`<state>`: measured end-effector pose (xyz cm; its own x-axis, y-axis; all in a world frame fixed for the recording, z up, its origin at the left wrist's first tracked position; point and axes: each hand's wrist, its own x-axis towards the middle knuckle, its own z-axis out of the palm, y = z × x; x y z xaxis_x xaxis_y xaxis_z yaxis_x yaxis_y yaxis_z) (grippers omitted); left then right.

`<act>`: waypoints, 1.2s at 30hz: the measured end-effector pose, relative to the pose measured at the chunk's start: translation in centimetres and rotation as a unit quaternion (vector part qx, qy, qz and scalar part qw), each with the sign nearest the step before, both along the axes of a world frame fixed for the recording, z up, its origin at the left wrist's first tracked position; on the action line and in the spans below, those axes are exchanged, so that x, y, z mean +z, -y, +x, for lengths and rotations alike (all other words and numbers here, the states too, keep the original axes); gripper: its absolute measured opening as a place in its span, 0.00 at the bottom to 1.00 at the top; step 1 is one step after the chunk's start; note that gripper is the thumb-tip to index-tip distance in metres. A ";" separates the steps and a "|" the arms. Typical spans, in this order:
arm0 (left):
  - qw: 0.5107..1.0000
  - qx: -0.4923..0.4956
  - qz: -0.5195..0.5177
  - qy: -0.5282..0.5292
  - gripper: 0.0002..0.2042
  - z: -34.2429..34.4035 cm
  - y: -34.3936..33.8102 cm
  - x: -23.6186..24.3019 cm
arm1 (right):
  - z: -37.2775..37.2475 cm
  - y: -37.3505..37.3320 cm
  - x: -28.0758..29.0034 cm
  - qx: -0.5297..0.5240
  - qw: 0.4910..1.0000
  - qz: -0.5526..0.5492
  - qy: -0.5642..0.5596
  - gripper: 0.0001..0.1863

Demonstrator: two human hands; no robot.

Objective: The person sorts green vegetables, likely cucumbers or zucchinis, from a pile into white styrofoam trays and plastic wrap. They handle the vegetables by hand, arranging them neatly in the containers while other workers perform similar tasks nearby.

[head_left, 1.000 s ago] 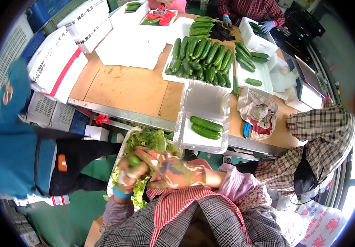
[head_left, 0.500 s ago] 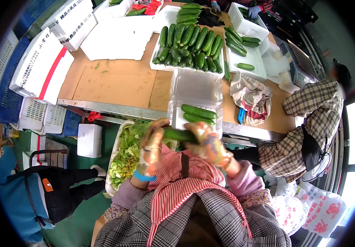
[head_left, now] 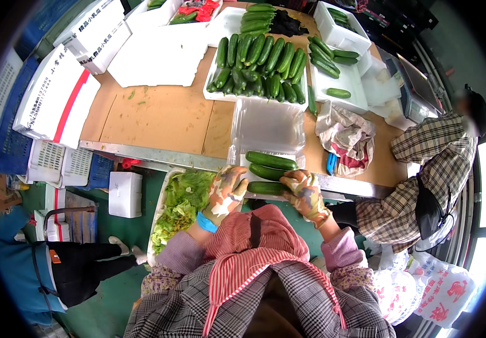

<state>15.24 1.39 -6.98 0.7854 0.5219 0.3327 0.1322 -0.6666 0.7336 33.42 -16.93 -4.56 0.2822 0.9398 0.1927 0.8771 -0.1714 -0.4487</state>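
Note:
Between my gloved hands lies a green cucumber (head_left: 266, 188), level, at the near side of a clear plastic hinged box (head_left: 268, 125). My left hand (head_left: 226, 192), in a camouflage-patterned glove with a blue wristband, has its fingers closed at the cucumber's left end. At its right end, my right hand (head_left: 306, 196), gloved alike, grips it with fingers curled. Two more cucumbers (head_left: 270, 161) rest side by side in the box just beyond. The box's lid is folded back, away from me. My palms and part of the held cucumber's ends are hidden.
A white foam tray (head_left: 212, 93) piled with cucumbers stands behind the box. To its right are another white tray (head_left: 357, 101) and a crumpled cloth (head_left: 341, 129). A crate of leafy greens (head_left: 158, 222) sits at my left. One person (head_left: 423, 174) stands right, another (head_left: 29, 265) left.
Both hands have moved forward with the cucumber, from close to my body to the near edge of the plastic box. The gloved hands of a person across the table have gone out of view.

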 end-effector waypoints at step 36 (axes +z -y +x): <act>0.960 0.269 0.018 -0.079 0.19 -5.5 -2.6 -0.2 | 12.5 -24.9 3.6 -0.023 0.999 0.043 -0.001 0.36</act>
<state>9.70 3.96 -7.23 0.4471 0.8564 0.2582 0.5719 -0.4956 0.6536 45.94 8.02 -0.99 0.3253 0.9057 0.2720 0.8683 -0.1721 -0.4653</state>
